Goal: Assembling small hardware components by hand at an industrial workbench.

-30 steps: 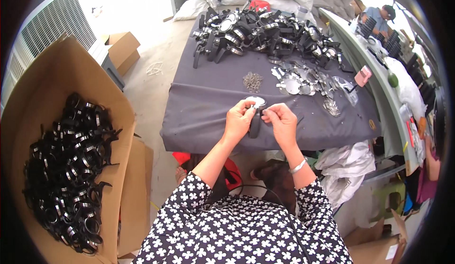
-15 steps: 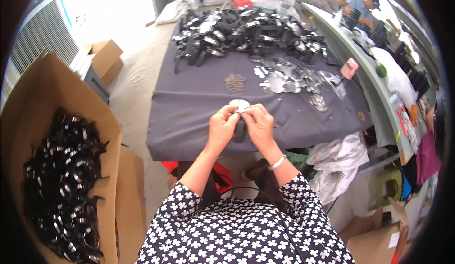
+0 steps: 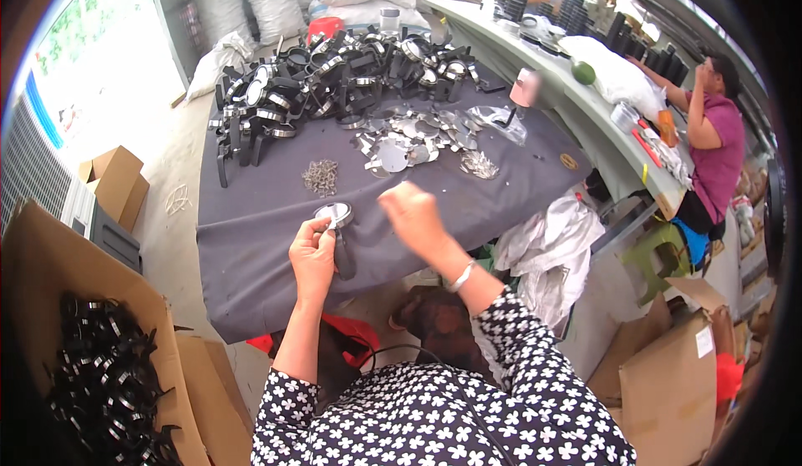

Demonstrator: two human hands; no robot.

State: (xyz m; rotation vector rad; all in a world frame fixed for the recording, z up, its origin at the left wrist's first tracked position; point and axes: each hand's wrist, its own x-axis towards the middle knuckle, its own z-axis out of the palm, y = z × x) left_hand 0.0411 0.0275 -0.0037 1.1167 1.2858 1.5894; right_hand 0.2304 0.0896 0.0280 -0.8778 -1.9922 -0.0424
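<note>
My left hand (image 3: 312,259) is closed on a round silver-rimmed piece with a black strap-like handle (image 3: 343,257), over the near part of the cloth-covered table. The piece's round face points up, and its handle hangs toward me. Apart from it, to the right, my right hand (image 3: 415,222) is lifted with its fingers curled together, blurred by motion. Whatever it may pinch cannot be made out. Beyond my hands lie a small heap of metal pins (image 3: 320,178) and a pile of flat silver plates (image 3: 409,142).
A large heap of similar black-handled pieces (image 3: 326,81) covers the table's far side. At left, a cardboard box (image 3: 188,399) holds more. A pink box (image 3: 525,87) stands at right, by a side bench (image 3: 493,48). A person in a purple top (image 3: 723,144) sits there.
Both hands were together on the round piece. Now my right hand has come off it and moved right, while the left keeps hold. The whole view has turned to the right.
</note>
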